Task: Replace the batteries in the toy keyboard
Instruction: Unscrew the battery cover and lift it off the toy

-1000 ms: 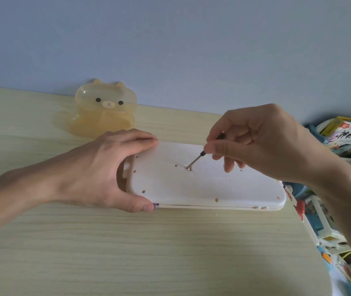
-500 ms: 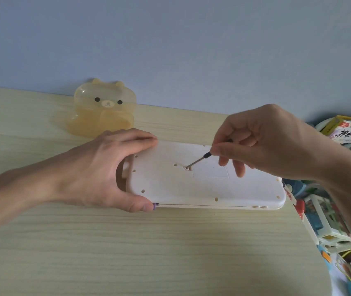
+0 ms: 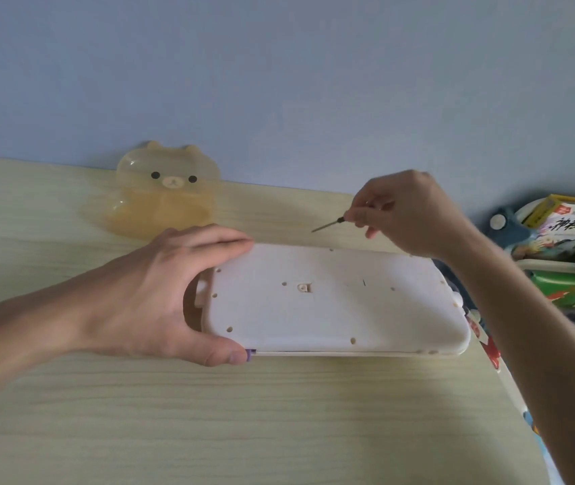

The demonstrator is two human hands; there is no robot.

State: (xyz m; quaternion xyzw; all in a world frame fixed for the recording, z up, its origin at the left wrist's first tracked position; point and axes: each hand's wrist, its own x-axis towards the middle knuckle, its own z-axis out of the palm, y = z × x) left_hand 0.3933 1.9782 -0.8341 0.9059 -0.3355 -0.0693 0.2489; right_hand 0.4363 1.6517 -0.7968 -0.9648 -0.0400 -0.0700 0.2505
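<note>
one white plastic toy keyboard (image 3: 331, 302) lies face-down on the pale wooden table (image 3: 244, 414); left hand (image 3: 146, 295) grips its left end, fingers spread wide. right hand (image 3: 408, 211) pinches one thin metal screwdriver (image 3: 328, 225) above its far edge.

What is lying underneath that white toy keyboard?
The toy keyboard lies back-up on the wooden table. Only a thin edge and a purple bit show below; its key side is hidden.

A matt white plastic toy keyboard (image 3: 331, 302) lies on pale wood-grain table (image 3: 209, 414) near a translucent amber plastic bear case (image 3: 165, 190).
</note>
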